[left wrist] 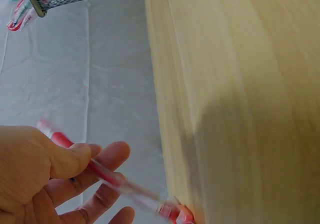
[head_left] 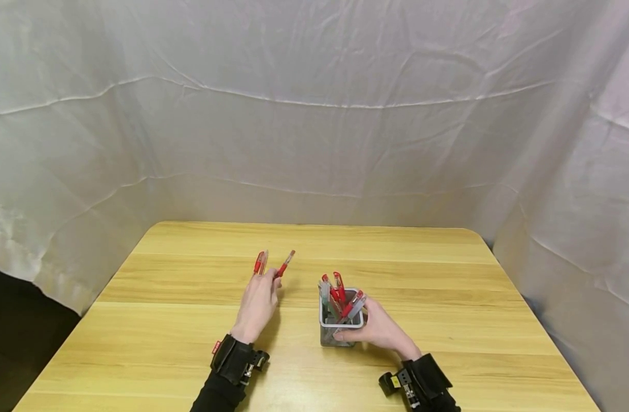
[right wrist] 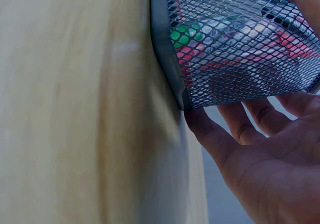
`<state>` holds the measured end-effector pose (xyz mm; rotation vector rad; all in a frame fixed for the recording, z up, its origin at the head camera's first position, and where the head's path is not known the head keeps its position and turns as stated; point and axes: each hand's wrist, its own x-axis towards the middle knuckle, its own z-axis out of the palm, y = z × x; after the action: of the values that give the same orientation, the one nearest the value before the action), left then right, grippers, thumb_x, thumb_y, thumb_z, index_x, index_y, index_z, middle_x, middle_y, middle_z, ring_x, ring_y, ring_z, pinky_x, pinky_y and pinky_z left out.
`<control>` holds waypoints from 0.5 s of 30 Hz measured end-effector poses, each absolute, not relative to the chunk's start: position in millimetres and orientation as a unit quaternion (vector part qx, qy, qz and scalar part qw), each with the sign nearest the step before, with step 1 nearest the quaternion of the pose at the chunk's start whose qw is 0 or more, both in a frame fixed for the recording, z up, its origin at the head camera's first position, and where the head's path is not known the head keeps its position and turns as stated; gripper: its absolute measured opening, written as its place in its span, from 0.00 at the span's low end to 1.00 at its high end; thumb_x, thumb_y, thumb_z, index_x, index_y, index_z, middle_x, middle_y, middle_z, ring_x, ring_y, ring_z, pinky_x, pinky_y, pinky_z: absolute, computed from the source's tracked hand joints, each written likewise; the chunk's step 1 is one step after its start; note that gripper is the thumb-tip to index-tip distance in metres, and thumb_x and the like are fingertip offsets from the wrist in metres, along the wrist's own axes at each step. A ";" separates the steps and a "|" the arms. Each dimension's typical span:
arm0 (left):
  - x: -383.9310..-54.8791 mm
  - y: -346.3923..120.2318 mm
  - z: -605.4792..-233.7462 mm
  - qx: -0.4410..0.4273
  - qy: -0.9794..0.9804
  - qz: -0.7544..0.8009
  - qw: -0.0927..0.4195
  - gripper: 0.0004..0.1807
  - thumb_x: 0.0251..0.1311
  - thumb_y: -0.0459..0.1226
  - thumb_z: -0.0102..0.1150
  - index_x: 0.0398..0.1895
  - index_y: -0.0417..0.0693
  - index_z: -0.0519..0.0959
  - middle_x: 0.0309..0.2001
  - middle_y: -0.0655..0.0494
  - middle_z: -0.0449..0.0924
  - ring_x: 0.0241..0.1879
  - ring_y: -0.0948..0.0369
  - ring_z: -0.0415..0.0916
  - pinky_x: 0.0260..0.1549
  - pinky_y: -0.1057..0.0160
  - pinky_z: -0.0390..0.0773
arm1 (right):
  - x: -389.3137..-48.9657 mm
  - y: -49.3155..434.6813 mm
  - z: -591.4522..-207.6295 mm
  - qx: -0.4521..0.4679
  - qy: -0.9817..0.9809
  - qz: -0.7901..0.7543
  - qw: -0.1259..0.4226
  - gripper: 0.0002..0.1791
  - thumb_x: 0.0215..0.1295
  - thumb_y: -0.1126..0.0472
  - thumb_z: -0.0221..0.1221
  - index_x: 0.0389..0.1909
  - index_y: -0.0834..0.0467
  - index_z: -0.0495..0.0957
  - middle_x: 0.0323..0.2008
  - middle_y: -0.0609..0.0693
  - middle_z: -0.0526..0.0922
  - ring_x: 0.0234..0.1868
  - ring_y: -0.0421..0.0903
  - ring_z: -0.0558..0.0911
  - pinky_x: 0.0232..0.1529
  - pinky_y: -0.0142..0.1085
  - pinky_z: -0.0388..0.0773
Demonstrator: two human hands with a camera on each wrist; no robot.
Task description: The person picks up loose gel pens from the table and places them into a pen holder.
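My left hand (head_left: 256,304) pinches a red gel pen (left wrist: 104,173) between thumb and finger, its other fingers spread below. The same pen (head_left: 286,264) points away to the upper right in the head view. Just beyond the fingertips, a red-capped pen and a clear one (head_left: 260,262) show side by side, partly hidden by the hand. My right hand (head_left: 383,329) grips a mesh pen holder (head_left: 341,336) from its right side, thumb on the near face. Several pens (head_left: 340,293), mostly red-capped, lean out of the holder, which stands upright on the table.
The wooden table (head_left: 464,309) has rounded far corners. A pale cloth (head_left: 314,143) hangs behind it and along its sides. Black camera mounts are strapped to both wrists. A dark area (head_left: 21,320) lies beyond the left table edge.
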<state>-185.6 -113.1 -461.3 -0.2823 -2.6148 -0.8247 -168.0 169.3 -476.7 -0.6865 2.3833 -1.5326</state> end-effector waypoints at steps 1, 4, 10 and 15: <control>-185.3 -113.3 -461.2 -0.102 -0.929 -0.294 0.200 0.04 0.68 0.31 0.56 0.42 0.38 0.79 0.31 0.47 0.85 0.29 0.54 0.77 0.27 0.59 0.76 | -168.2 169.2 -476.8 -0.234 0.812 -0.522 0.113 0.45 0.46 0.53 0.77 0.68 0.53 0.69 0.59 0.53 0.82 0.60 0.56 0.79 0.66 0.63 0.69; -184.2 -113.5 -460.9 -0.111 -0.920 -0.298 0.229 0.10 0.68 0.31 0.57 0.49 0.34 0.75 0.35 0.44 0.86 0.32 0.52 0.80 0.28 0.57 0.78 | -168.5 169.1 -476.7 -0.234 0.812 -0.523 0.115 0.45 0.46 0.53 0.77 0.68 0.53 0.69 0.59 0.53 0.82 0.61 0.56 0.79 0.66 0.63 0.70; -184.0 -113.0 -458.0 -0.107 -0.910 -0.312 0.251 0.09 0.68 0.31 0.58 0.47 0.34 0.74 0.38 0.40 0.85 0.35 0.49 0.81 0.32 0.53 0.80 | -168.5 169.1 -476.5 -0.232 0.809 -0.527 0.120 0.46 0.47 0.53 0.77 0.68 0.53 0.68 0.59 0.53 0.82 0.60 0.56 0.80 0.66 0.62 0.71; -182.9 -110.7 -451.4 -0.085 -0.901 -0.346 0.247 0.10 0.67 0.33 0.60 0.48 0.36 0.78 0.44 0.40 0.85 0.40 0.48 0.80 0.36 0.53 0.79 | -168.7 169.0 -476.9 -0.236 0.809 -0.526 0.118 0.45 0.47 0.53 0.77 0.68 0.52 0.69 0.58 0.52 0.83 0.59 0.53 0.81 0.65 0.60 0.72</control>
<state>-182.9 -110.7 -451.4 -0.2325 -2.4582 -0.9431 -168.7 169.0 -476.9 -0.6900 2.3655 -1.5379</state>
